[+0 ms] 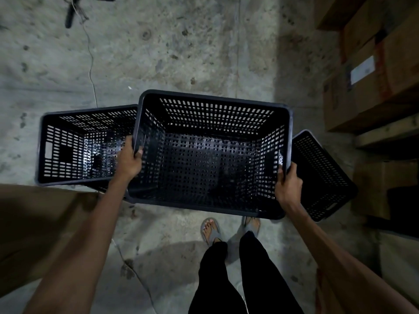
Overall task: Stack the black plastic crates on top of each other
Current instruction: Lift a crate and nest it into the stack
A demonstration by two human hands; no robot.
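Note:
I hold a large black perforated plastic crate (210, 159) in the air in front of me, its open side facing up. My left hand (130, 160) grips its left rim and my right hand (288, 184) grips its right rim. A second black crate (74, 146) stands on the concrete floor to the left, partly under the held crate's left edge. A third black crate (322, 175) lies tilted on the floor at the right, partly hidden behind the held one.
Cardboard boxes (371, 71) and wooden shelving (390, 134) line the right side. A brown cardboard surface (34, 227) fills the lower left. A thin cable (91, 69) runs across the floor at the upper left. My feet in sandals (210, 230) stand below the held crate.

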